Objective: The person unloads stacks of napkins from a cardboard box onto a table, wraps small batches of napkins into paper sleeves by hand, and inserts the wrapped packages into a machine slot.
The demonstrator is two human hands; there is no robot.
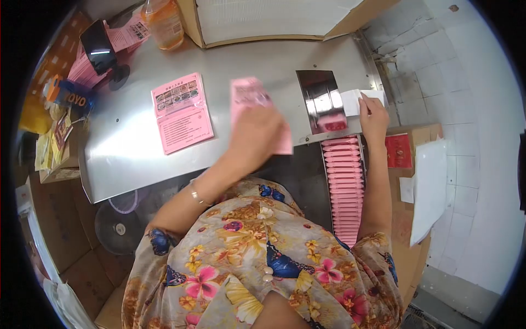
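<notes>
My left hand [256, 137], with a bracelet on its wrist, is over a blurred pink printed leaflet [247, 92] in the middle of the steel table. Its fingers curl down onto the leaflet and are partly hidden. To the left lies a neat stack of pink printed leaflets [183, 118], showing small pictures and lines of text. At the right side, my right hand [375, 116] pinches the edge of a folded white paper [352, 102]. Beside that paper is a dark glossy plate [319, 98] set on the tabletop, with pink reflected in it.
A long row of pink packets [345, 192] runs below the table's front edge. An orange bottle [163, 24], a phone on a stand [98, 46] and more leaflets sit at the back left. An open carton [263, 41] stands behind; a tiled wall [438, 82] bounds the right.
</notes>
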